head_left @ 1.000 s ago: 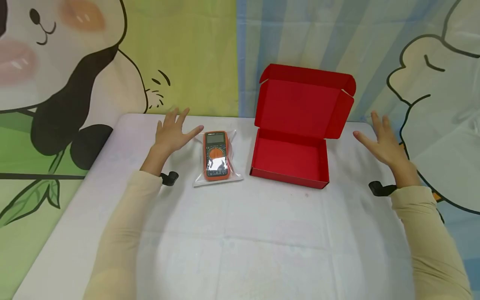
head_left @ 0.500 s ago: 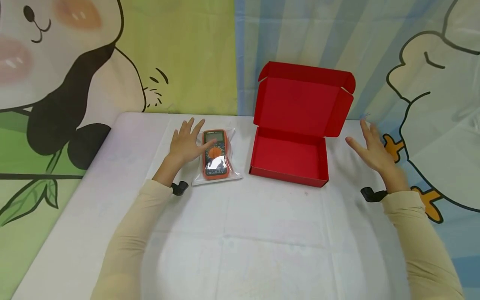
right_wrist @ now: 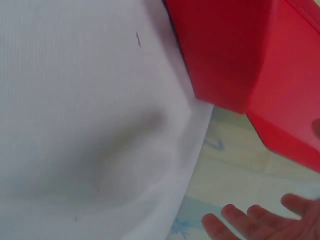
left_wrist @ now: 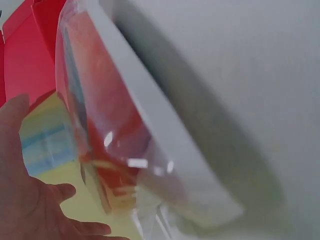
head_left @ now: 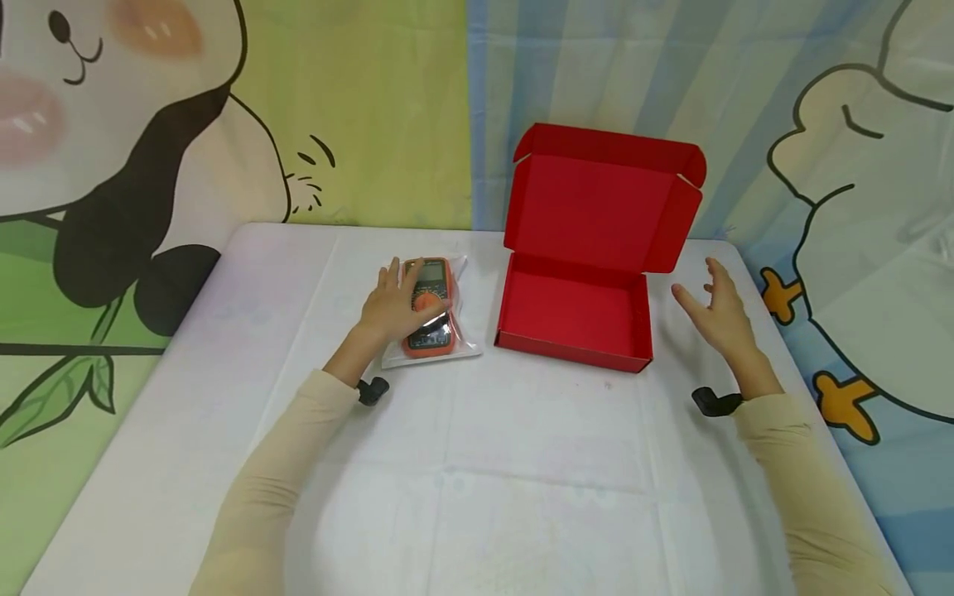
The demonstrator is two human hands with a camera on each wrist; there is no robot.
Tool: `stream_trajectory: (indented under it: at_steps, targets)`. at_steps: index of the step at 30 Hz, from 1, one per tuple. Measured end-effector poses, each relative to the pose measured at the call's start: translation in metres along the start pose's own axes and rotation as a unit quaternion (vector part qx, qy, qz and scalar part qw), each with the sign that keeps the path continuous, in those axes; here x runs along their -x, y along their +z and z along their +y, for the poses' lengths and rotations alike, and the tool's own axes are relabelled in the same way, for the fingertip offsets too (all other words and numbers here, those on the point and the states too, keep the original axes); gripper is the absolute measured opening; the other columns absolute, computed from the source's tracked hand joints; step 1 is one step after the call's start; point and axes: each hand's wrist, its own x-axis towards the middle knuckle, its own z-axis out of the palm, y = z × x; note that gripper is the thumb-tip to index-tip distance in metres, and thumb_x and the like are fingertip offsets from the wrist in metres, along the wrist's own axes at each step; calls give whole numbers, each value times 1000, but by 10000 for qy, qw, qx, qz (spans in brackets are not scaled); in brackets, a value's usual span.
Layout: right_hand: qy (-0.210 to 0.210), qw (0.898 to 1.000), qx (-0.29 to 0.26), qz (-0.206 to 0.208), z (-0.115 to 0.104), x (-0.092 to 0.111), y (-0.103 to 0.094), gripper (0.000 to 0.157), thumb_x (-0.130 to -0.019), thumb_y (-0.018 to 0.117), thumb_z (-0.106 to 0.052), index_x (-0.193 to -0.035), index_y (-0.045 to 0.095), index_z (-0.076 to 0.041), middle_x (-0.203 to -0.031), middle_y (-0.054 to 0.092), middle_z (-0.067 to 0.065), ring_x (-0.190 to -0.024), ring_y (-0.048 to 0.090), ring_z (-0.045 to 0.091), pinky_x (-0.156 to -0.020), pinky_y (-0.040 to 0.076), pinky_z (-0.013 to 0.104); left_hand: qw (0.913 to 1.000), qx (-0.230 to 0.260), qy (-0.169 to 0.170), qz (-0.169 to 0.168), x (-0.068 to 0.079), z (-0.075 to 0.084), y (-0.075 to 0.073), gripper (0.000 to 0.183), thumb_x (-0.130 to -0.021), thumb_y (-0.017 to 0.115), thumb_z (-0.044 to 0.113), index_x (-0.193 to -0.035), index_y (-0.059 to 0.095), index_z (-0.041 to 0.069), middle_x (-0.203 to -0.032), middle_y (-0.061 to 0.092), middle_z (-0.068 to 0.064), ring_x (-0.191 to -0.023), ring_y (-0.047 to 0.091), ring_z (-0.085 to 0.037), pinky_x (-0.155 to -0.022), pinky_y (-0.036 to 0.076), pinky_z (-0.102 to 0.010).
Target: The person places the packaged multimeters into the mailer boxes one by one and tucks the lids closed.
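An orange and black multimeter point(head_left: 432, 335) lies face up in a clear plastic bag point(head_left: 469, 348) on the white table. Over its left side hovers my left hand point(head_left: 391, 310), thumb and fingers spread; the left wrist view shows a gap between the hand point(left_wrist: 35, 200) and the bagged multimeter point(left_wrist: 107, 100). To the right stands a red cardboard box point(head_left: 574, 308), its lid point(head_left: 596, 203) raised. My right hand point(head_left: 719, 314) is held in the air beyond the box's right side, fingers apart, touching nothing. In the right wrist view its fingertips appear below the box point(right_wrist: 220, 55).
White cloth covers the table point(head_left: 522, 463). Behind it hangs a printed curtain point(head_left: 358, 108) with cartoon animals, close to the raised lid. A black wrist camera point(head_left: 373, 391) sits on the left wrist, another wrist camera point(head_left: 715, 402) on the right.
My left hand has moved right and toward me, from beside the bagged multimeter to over it. The right hand has come left and nearer the box. Box and multimeter stay put.
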Motion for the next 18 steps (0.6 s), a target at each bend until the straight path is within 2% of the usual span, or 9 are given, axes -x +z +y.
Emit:
stream_trajectory:
  at_steps: [2, 4, 7, 9, 14, 18]
  targets:
    - [-89, 9993, -259, 269, -1, 2, 6, 77, -97, 54, -39, -151, 15, -1, -155, 22, 27, -134, 35, 50, -101, 35, 67, 9996, 246, -92, -119, -1, 3, 5, 102, -85, 44, 77, -158, 2, 19, -161, -4, -25, -146, 4, -49, -111, 25, -63]
    - [-236, 9976, -512, 407, -1, 4, 12, 69, -97, 55, -31, -147, 21, 2, -150, 29, 28, -132, 39, 50, -102, 36, 65, 9978, 594, -207, -224, -1, 5, 9, 104, -85, 44, 76, -158, 0, 17, -160, -9, -24, -144, 8, -51, -109, 28, -64]
    - [-433, 9970, -496, 417, 0, 4, 20, 65, -97, 55, -27, -147, 25, 1, -151, 31, 28, -129, 42, 51, -100, 37, 66, 9924, 1158, -337, -226, 0, 8, 15, 107, -85, 50, 73, -158, -2, 15, -160, -16, -22, -141, 17, -54, -106, 31, -65]
    - [-510, 9973, -406, 339, 1, 4, 25, 65, -97, 55, -26, -150, 26, -1, -153, 31, 26, -128, 43, 52, -99, 37, 66, 9893, 1403, -391, -95, 0, 10, 19, 109, -83, 56, 70, -158, 0, 14, -160, -17, -21, -141, 18, -54, -105, 33, -66]
    - [-574, 9974, -444, 12, 4, 6, 37, 65, -98, 55, -26, -152, 27, -4, -154, 29, 26, -128, 42, 53, -97, 39, 66, 9878, 1435, -525, 283, -2, 15, 30, 113, -78, 64, 68, -158, 5, 15, -160, -15, -21, -146, 5, -45, -108, 27, -66]
    - [-625, 9955, -701, -126, 5, 7, 45, 65, -98, 56, -25, -154, 26, -7, -154, 30, 26, -128, 43, 53, -97, 40, 62, 9882, 1264, -680, 530, -2, 21, 36, 116, -73, 68, 70, -158, 9, 17, -161, -14, -20, -147, 4, -44, -109, 26, -66]
